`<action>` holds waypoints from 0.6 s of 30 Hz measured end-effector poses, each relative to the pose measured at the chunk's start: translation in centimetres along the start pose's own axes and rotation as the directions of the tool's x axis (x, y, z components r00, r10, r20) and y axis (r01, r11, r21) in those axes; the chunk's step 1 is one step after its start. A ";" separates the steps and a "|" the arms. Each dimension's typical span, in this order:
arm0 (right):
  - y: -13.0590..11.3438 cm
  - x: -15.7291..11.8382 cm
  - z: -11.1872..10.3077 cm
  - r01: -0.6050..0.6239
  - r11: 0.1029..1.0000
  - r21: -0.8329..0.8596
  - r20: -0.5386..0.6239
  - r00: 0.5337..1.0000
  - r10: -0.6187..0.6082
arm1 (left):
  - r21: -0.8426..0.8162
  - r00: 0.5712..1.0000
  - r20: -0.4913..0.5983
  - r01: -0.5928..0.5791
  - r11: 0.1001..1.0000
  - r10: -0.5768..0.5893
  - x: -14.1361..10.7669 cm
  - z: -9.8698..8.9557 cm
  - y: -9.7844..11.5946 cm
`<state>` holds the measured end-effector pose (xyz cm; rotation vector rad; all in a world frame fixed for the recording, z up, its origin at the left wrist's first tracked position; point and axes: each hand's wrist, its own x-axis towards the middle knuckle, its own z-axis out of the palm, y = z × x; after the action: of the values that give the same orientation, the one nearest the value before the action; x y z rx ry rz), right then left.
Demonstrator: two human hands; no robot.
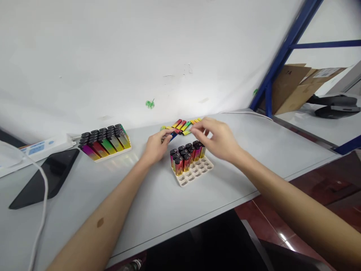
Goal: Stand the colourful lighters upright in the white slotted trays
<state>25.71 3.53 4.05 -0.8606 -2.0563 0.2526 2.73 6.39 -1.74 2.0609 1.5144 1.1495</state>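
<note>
A pale moulded tray with rows of holes stands in front of me. Its far and left rows carry upright lighters with black tops and shiny red, pink and gold bodies; the nearer holes are bare. Behind the tray's left corner, my left hand is closed around a blue lighter. My right hand hovers over the tray's far right side, thumb and fingertips drawn together; whatever they pinch is hidden. Between the hands and the wall lie several loose lighters in red, green and yellow.
To the left stands a second tray filled with lighters. Beside it are a black tablet-like device, a white power strip and a white cable. Blue rack posts, cardboard boxes and a black device occupy the right.
</note>
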 end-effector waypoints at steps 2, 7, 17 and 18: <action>1.8 1.8 0.1 -0.156 0.985 0.078 0.028 0.988 0.154 | -0.176 0.997 -0.021 0.072 0.982 -0.077 0.1 0.1 0.1; 4.9 4.3 1.6 -0.300 0.922 0.246 0.266 0.935 0.233 | -0.447 0.982 0.031 0.182 0.876 -0.188 0.1 0.2 0.9; 5.2 5.2 3.2 -0.448 0.631 0.633 0.345 0.893 0.288 | -0.383 0.993 -0.024 0.094 0.919 -0.111 -0.2 0.1 2.1; 5.6 5.0 3.1 -0.454 0.571 0.684 0.303 0.889 0.344 | -0.257 0.996 -0.040 0.068 0.964 -0.081 -0.2 -0.1 1.7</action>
<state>24.11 11.37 2.77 -0.7669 -1.5863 1.3514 3.73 5.57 -0.59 1.8027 1.3724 1.3010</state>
